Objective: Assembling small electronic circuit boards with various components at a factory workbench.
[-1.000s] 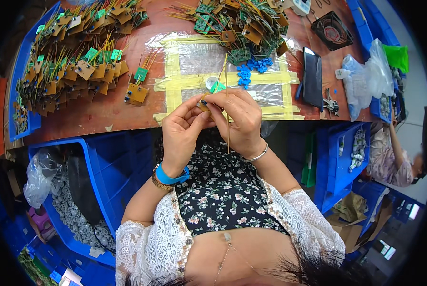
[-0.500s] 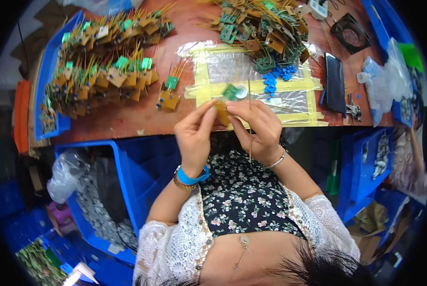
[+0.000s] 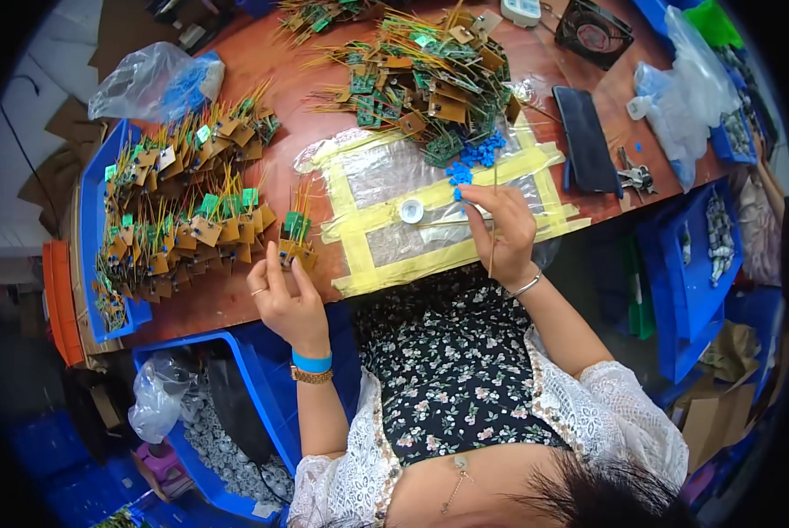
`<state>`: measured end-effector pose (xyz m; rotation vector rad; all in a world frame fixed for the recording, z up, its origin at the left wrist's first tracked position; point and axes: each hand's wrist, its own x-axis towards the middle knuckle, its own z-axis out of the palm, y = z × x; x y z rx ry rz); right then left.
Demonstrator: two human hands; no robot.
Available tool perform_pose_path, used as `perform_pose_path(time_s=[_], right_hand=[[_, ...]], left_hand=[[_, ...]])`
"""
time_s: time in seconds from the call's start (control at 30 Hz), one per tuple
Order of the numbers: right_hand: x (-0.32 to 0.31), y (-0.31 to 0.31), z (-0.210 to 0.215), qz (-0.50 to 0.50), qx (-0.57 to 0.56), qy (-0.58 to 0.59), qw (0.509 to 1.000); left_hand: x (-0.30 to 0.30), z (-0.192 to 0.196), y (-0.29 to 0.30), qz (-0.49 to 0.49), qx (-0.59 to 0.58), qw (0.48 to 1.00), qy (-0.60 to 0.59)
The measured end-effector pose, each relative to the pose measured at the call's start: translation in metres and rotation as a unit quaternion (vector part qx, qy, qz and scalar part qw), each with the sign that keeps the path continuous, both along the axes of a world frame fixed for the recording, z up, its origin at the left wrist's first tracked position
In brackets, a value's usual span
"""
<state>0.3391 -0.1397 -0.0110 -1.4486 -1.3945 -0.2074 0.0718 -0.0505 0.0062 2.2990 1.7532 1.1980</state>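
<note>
My left hand [image 3: 290, 304] is at the table's left part, its fingers apart. Its fingertips reach the edge of a brown circuit board [image 3: 303, 255] with a green board [image 3: 297, 223] and thin yellow wires standing up from it. My right hand [image 3: 509, 231] pinches a small blue piece [image 3: 458, 194] between thumb and fingertips, at the near end of a loose pile of blue pieces [image 3: 480, 153]. A thin brown stick [image 3: 492, 255] is tucked in the same hand, upright. A small white round cap [image 3: 411, 211] sits on the yellow-taped clear sheet [image 3: 385, 242], left of that hand.
Rows of wired brown boards [image 3: 187, 224] fill the left, beside a blue tray [image 3: 95, 211]. A larger heap of boards [image 3: 421, 79] lies behind the sheet. On the right are a dark phone [image 3: 586, 141], keys [image 3: 636, 173], a fan [image 3: 593, 32] and plastic bags [image 3: 676, 97].
My hands have parted. The board they held together is out of my right hand, which has moved to the blue pieces; my left hand has gone left to the boards. The view has turned.
</note>
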Motion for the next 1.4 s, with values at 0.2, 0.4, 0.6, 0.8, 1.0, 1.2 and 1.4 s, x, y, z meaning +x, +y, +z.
perform_pose_path(time_s=[0.2,0.4,0.6,0.8,1.0,1.2,1.4], right_hand=[[0.001,0.003,0.0,-0.005,0.034,0.016,0.999],[0.002,-0.002,-0.003,0.005,0.054,0.029,0.998],[0.004,-0.006,-0.006,-0.004,0.069,0.02,0.997],[0.006,-0.004,-0.006,0.02,0.075,0.027,0.997],[0.007,-0.009,-0.003,0.046,0.021,0.03,0.998],[0.003,-0.007,-0.004,0.052,0.013,0.01,0.999],[0.0,-0.01,-0.009,0.04,0.016,0.0,0.999]], left_hand=[[0.069,0.026,0.0,-0.208,0.01,0.978,0.011],[0.167,0.019,0.031,-0.373,0.0,0.926,0.058],[0.179,0.016,0.047,-0.351,0.012,0.921,0.168],[0.146,0.019,0.05,-0.286,0.126,0.93,0.195],[0.099,0.017,0.056,-0.252,0.11,0.957,0.091],[0.114,0.018,0.044,-0.292,-0.025,0.954,0.06],[0.139,0.006,0.053,-0.272,-0.005,0.953,0.137]])
